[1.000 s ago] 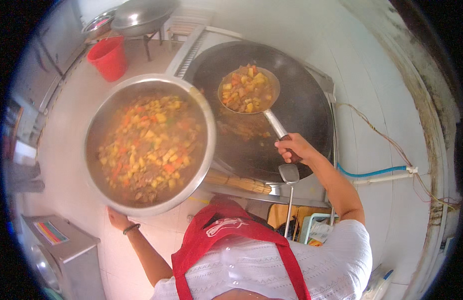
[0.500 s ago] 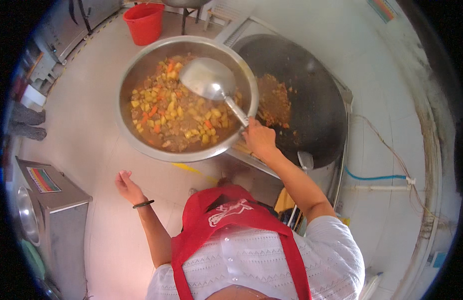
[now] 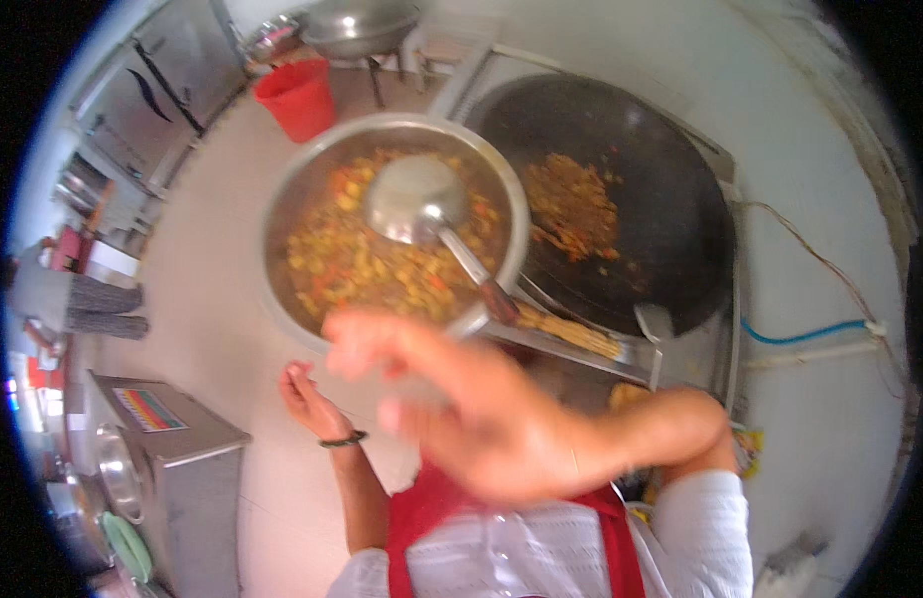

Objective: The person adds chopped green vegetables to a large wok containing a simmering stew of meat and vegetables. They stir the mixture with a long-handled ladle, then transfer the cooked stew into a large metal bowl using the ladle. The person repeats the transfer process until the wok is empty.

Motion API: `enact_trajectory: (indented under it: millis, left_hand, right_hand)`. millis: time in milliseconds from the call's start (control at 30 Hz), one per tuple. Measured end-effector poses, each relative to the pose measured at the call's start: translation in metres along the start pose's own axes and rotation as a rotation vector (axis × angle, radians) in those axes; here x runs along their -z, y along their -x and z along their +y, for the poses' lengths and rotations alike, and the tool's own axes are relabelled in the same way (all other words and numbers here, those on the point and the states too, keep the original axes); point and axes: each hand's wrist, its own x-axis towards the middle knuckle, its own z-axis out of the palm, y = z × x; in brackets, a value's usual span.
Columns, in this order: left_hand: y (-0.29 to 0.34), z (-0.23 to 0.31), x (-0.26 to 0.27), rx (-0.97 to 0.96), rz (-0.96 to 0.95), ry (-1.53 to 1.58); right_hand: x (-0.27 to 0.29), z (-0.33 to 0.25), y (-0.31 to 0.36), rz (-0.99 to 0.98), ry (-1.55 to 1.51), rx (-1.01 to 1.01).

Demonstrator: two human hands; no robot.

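A large metal basin holds a stew of diced potato, carrot and meat. In it rests a big metal ladle, its bowl upside down on the stew and its brown-tipped handle across the rim. My right hand is off the ladle, raised close in front of me and motion-blurred, with fingers apart and nothing in them. Below the basin's near rim, my left hand hangs with loosely bent fingers and holds nothing; a dark bracelet circles its wrist.
Right of the basin, a big dark wok contains leftover stew. A bamboo brush and a spatula lie along its near edge. A red bucket, a metal cabinet and another person are leftward.
My right hand has let go of the ladle handle and come up toward me. The ladle stays in the basin. The whole view has shifted, showing more of the room at the left.
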Motion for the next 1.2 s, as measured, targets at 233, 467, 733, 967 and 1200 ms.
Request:
enact_trajectory:
  millis: [233, 467, 733, 967, 1200]
  left_hand:
    - [-0.014, 0.007, 0.019, 0.633, 0.137, 1.22]
    - [-0.013, 0.004, 0.021, 0.663, 0.106, 1.245]
    - [-0.012, 0.0, 0.017, 0.725, 0.134, 1.208]
    - [-0.015, 0.009, 0.003, 0.669, 0.12, 1.194]
    - [0.002, -0.003, -0.033, 0.65, 0.166, 1.202]
  right_hand:
    - [-0.017, -0.064, 0.006, -0.067, 0.188, 0.152]
    - [0.059, -0.009, 0.016, 0.031, -0.217, -0.173]
    - [0.124, 0.142, 0.022, 0.364, 0.183, -0.451]
    - [0.087, 0.22, 0.025, 0.031, 1.365, -0.381]
    - [0.1, 0.211, 0.017, 0.188, 1.283, -0.703]
